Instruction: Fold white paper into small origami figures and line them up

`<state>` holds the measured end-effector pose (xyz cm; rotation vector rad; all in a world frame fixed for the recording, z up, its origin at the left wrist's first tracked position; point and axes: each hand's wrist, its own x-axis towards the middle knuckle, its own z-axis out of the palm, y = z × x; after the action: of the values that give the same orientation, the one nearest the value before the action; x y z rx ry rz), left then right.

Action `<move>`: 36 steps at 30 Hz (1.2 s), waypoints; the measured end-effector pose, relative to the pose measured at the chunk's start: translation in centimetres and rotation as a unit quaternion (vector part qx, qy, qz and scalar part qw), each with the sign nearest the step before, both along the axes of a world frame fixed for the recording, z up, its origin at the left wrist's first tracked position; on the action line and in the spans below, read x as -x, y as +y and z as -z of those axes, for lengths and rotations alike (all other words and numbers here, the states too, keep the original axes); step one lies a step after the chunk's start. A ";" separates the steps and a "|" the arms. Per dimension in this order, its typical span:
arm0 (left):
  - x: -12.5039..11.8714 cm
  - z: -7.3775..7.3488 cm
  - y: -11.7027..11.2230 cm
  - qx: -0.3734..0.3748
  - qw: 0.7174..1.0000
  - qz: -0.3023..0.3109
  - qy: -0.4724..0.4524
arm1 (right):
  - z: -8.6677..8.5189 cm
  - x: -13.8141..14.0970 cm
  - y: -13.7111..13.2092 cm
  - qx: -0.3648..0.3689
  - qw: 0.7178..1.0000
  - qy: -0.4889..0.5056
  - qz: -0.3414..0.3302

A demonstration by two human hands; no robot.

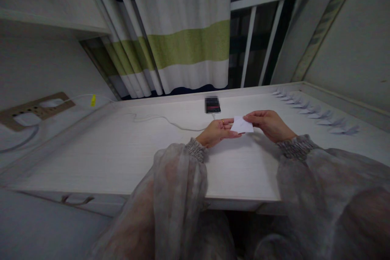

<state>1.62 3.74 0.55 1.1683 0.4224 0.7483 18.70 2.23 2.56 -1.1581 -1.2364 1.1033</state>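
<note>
A small piece of white folded paper [242,125] is held between my two hands above the desk. My left hand [215,132] grips its left side, with the thumb along the lower edge and the fingers behind. At the paper's upper right corner, my right hand [269,124] pinches it between thumb and fingers. A row of several folded paper pieces [318,113], which look like paper cranes, stands along the right side of the desk.
Beyond my hands a phone-like dark device [212,105] lies on the white desk [91,150], its screen blurred. A white cable [170,124] runs left toward a wall socket panel [33,109]. A striped curtain [189,40] hangs behind, and a drawer handle [77,200] shows at the front.
</note>
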 end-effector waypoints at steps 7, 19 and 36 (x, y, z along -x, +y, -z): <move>0.3 -0.2 -0.2 0.044 0.999 0.007 0.001 | -0.1 -0.6 0.2 0.006 1.000 0.006 0.002; 0.8 -0.6 -0.4 0.034 0.998 0.018 0.056 | -0.2 -0.9 0.2 0.013 1.000 0.000 -0.018; -0.5 0.6 0.3 0.004 0.995 -0.079 0.059 | 0.3 0.4 0.1 -0.006 0.998 -0.053 -0.023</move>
<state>2.10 4.06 -0.06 1.1835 0.6213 0.8162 18.30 2.29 2.26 -1.1970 -1.3559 1.0778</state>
